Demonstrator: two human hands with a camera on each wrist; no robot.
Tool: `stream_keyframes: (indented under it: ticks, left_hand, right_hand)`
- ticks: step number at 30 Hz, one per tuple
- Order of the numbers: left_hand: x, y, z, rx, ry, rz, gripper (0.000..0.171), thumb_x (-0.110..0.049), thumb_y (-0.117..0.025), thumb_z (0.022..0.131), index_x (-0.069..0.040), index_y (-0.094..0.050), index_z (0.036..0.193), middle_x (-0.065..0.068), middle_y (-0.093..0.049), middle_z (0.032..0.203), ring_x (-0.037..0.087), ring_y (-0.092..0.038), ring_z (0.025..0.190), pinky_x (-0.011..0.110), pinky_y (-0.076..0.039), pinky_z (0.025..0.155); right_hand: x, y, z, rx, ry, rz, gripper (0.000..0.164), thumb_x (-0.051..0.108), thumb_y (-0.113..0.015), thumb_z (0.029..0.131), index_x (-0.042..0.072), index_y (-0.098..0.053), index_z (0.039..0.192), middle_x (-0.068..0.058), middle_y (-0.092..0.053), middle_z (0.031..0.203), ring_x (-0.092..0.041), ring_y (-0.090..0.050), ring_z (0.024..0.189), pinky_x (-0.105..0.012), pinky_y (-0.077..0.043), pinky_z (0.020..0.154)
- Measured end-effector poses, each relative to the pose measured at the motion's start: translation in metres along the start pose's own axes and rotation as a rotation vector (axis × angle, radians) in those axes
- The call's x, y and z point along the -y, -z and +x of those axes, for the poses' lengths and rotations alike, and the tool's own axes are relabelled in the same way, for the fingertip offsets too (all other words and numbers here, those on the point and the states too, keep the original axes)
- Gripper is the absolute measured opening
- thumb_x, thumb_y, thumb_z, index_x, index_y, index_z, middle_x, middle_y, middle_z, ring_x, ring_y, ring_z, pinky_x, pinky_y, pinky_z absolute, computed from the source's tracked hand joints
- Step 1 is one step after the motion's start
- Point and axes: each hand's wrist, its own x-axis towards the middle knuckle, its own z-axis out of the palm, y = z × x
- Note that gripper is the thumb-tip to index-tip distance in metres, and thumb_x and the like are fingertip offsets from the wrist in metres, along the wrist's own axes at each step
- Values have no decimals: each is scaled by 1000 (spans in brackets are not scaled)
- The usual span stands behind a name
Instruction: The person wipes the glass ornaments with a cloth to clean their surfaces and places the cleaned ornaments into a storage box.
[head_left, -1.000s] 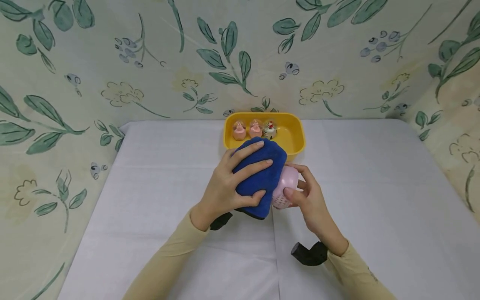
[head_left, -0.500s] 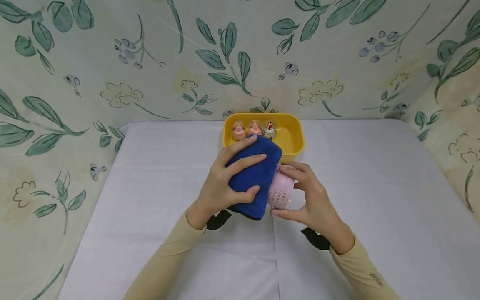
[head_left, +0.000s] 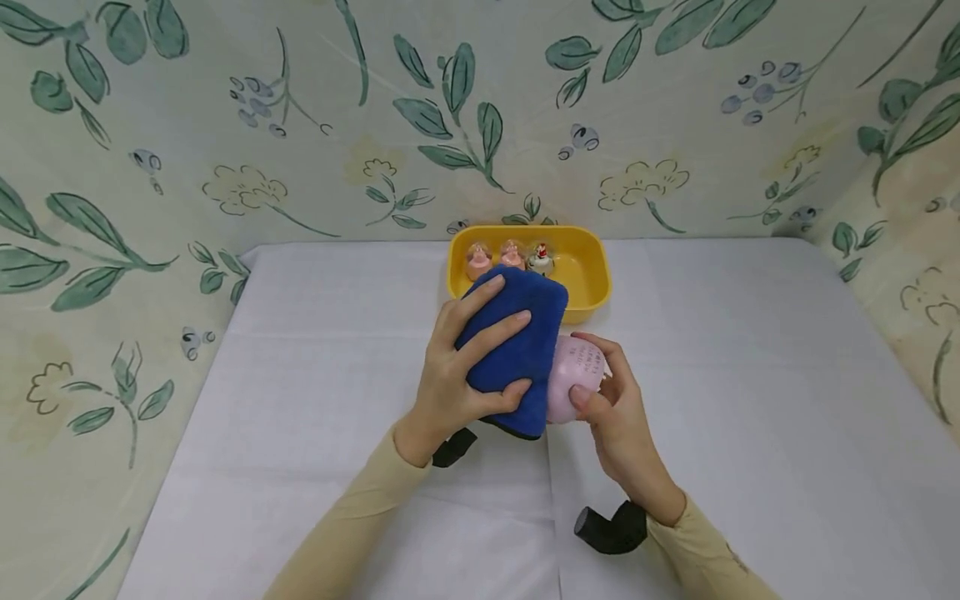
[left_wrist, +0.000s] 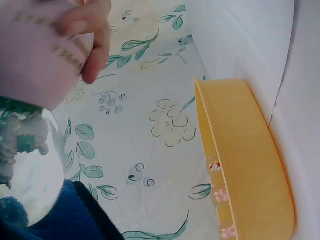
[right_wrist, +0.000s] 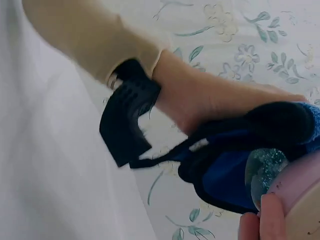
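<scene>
My left hand (head_left: 453,367) holds a blue cloth (head_left: 540,333) with dark edging, its fingers spread over the front. The cloth wraps the glass end of a snow globe, whose pink base (head_left: 573,371) juts out to the right. My right hand (head_left: 626,425) grips that base between thumb and fingers; printed marks show on it. In the left wrist view, part of the clear dome (left_wrist: 42,172) appears below the pink base, with teal and grey shapes inside. Glitter shows in the dome (right_wrist: 265,170) in the right wrist view, against the cloth (right_wrist: 225,182).
Beyond the hands, a yellow tray (head_left: 588,287) stands at the table's back edge. Inside it, at the left, are two pink small globes (head_left: 478,260) and one white small globe with red (head_left: 541,258). A white cloth (head_left: 315,350) covers the table.
My right hand shifted its hold on the pink base, fingers spreading and then closing in again, and the base turned to show a different side. The blue cloth swayed slightly left and back.
</scene>
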Motion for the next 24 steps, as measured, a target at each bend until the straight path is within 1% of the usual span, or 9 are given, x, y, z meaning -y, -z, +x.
stream_keyframes:
  ticks: [3, 5, 8, 11, 14, 16, 18, 20, 24]
  left_hand:
    - [0, -2, 2, -39, -37, -33, 50, -47, -62, 87, -19, -58, 129, 13, -40, 145, 36, -42, 124, 47, -41, 99]
    - [0, -1, 6, -42, -58, -59, 50, -46, -62, 87, -20, -57, 129, 13, -40, 145, 36, -42, 125, 48, -40, 99]
    - [1, 1, 12, -28, -80, -117, 49, -45, -63, 87, -19, -58, 128, 13, -42, 143, 37, -41, 125, 49, -40, 100]
    - [0, 6, 16, 9, -85, -174, 48, -44, -63, 86, -16, -59, 125, 15, -42, 142, 38, -41, 126, 50, -40, 101]
    - [0, 10, 18, 91, -76, -198, 48, -45, -62, 87, -13, -59, 123, 15, -41, 142, 36, -40, 128, 48, -40, 102]
    - [0, 12, 20, 163, -66, -197, 49, -46, -60, 88, -11, -60, 122, 15, -40, 143, 34, -39, 129, 45, -39, 103]
    - [0, 14, 22, 228, -55, -185, 50, -47, -58, 89, -9, -60, 121, 14, -39, 144, 31, -38, 131, 44, -38, 105]
    - [-1, 15, 23, 272, -47, -178, 49, -46, -58, 89, -8, -61, 121, 15, -39, 144, 30, -37, 132, 42, -38, 105]
    - [-2, 16, 23, 307, -57, -162, 48, -44, -58, 89, -8, -61, 121, 15, -40, 144, 28, -37, 132, 40, -37, 105]
  right_hand:
    - [2, -3, -4, 23, -100, 92, 41, 31, -50, 94, 13, -43, 130, -13, -56, 116, -19, -63, 85, -30, -57, 66]
    - [4, -4, -6, 68, -178, 138, 45, 42, -40, 97, 14, -39, 133, -11, -52, 121, -19, -62, 90, -31, -57, 69]
    - [6, 0, -6, 171, -290, 198, 59, 53, -31, 97, 15, -30, 141, -12, -43, 130, -23, -59, 101, -37, -56, 79]
    - [4, 9, -3, 322, -366, 180, 72, 58, -29, 95, 14, -15, 150, -13, -30, 142, -25, -46, 118, -41, -43, 98]
    - [2, 19, 1, 434, -387, 74, 79, 55, -35, 93, 14, -5, 154, -14, -19, 152, -26, -33, 128, -44, -26, 107]
    - [0, 24, 4, 496, -374, 24, 82, 51, -39, 93, 13, 0, 154, -18, -12, 155, -27, -30, 131, -45, -22, 108]
    - [-2, 26, 5, 522, -348, -9, 85, 48, -45, 93, 9, 1, 154, -20, -10, 155, -28, -31, 131, -42, -25, 108]
    - [-4, 27, 6, 547, -314, -35, 90, 50, -48, 92, 7, 2, 153, -23, -10, 154, -31, -32, 130, -40, -30, 106]
    - [-8, 26, 7, 553, -270, -67, 96, 54, -53, 91, 9, 5, 153, -23, -8, 154, -37, -27, 132, -43, -30, 105]
